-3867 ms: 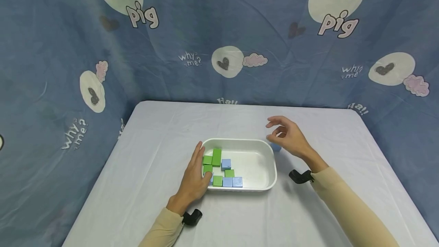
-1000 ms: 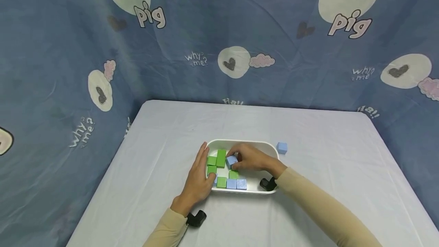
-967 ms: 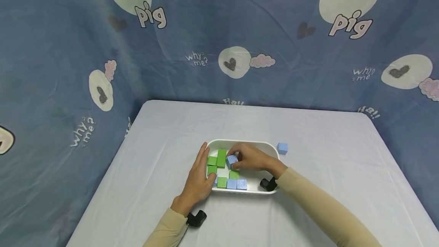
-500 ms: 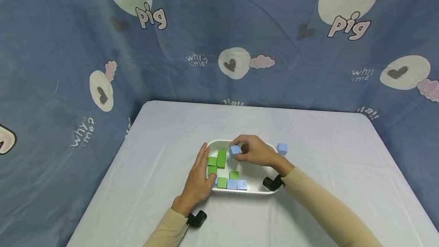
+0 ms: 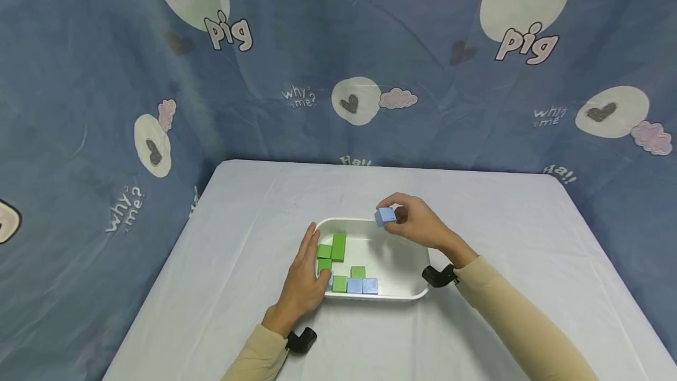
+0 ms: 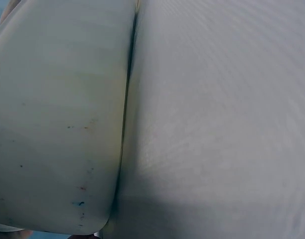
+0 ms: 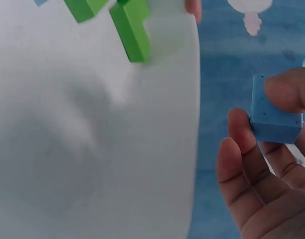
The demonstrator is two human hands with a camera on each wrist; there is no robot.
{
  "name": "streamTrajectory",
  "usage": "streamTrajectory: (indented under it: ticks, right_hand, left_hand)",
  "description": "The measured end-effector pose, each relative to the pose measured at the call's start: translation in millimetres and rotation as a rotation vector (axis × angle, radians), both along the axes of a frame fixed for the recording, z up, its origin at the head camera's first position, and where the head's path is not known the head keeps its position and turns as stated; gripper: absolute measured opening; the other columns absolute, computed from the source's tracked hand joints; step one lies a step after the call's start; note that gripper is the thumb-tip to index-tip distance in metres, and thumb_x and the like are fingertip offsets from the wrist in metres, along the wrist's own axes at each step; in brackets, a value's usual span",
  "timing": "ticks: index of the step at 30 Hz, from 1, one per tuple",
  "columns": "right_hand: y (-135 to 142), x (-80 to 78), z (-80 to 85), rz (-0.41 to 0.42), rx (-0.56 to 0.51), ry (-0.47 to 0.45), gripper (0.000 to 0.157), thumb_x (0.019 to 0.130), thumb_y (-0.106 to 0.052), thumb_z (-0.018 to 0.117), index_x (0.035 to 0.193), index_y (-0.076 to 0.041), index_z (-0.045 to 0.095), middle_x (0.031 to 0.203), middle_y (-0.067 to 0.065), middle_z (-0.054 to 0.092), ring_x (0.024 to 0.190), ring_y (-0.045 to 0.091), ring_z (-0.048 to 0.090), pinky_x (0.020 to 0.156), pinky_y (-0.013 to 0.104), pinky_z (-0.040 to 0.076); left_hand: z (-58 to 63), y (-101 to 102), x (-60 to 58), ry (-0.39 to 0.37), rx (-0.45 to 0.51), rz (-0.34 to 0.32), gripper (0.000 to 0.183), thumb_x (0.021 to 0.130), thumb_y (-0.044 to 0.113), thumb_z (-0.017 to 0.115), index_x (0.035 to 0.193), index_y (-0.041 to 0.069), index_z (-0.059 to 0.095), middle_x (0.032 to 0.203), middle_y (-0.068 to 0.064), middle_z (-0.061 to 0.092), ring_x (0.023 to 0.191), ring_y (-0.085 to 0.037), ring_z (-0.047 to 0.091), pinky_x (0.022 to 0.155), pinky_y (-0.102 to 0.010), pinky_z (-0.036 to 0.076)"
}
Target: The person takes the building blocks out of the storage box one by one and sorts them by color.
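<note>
Between the thumb and fingers of my right hand (image 5: 421, 227), a blue cube (image 5: 385, 216) is pinched just above the far rim of the white tray (image 5: 370, 297). The same cube (image 7: 277, 117) shows close up in the right wrist view, thumb on its face. My left hand (image 5: 300, 284) lies along the tray's left end, fingers straight against the outside and thumb over the near-left corner. Inside the tray sit a tall green block (image 5: 338, 247), several green cubes such as this green cube (image 5: 339, 284), and blue cubes (image 5: 362, 286) along the near wall.
A white cloth covers the table (image 5: 275, 193), with a blue printed curtain (image 5: 296, 134) behind and to the sides. A black wrist camera (image 5: 301, 341) sits on each wrist. The left wrist view shows mostly the tray's outer wall (image 6: 63, 99).
My right hand has taken the blue cube from the tray's middle and lifted it back and right to the far rim. The loose blue cube right of the tray is now hidden behind that hand.
</note>
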State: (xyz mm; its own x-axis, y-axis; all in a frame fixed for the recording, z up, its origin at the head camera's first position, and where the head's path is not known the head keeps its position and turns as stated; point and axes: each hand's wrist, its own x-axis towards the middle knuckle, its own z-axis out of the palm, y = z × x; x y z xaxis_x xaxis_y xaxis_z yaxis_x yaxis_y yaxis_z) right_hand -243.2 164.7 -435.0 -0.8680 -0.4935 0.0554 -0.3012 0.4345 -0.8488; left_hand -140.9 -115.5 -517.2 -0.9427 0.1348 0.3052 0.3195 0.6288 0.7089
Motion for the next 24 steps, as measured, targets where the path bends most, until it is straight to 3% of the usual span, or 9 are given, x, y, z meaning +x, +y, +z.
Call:
streamTrajectory:
  ticks: [12, 24]
  right_hand:
    - [55, -2.0, 10.5, -0.137, -0.019, 0.018, 0.039, 0.089, -0.006, 0.075, 0.127, -0.007, 0.066, 0.107, 0.011, 0.069, 0.082, 0.026, 0.068, 0.069, 0.035, 0.056]
    - [98, 1.9, 3.5, -0.246, 0.051, 0.014, 0.038, 0.09, -0.013, 0.076, 0.127, -0.008, 0.066, 0.114, 0.014, 0.068, 0.089, 0.026, 0.067, 0.073, 0.034, 0.055]
  left_hand:
    - [-1.5, 0, -1.1, 0.013, -0.008, 0.002, 0.083, 0.079, 0.004, 0.058, 0.157, -0.005, 0.029, 0.169, -0.004, 0.017, 0.148, -0.028, 0.032, 0.116, -0.046, 0.031]
    - [-1.8, -1, -1.3, 0.017, -0.012, -0.002, 0.083, 0.079, 0.003, 0.057, 0.157, -0.005, 0.029, 0.169, -0.007, 0.018, 0.148, -0.028, 0.032, 0.116, -0.046, 0.031]
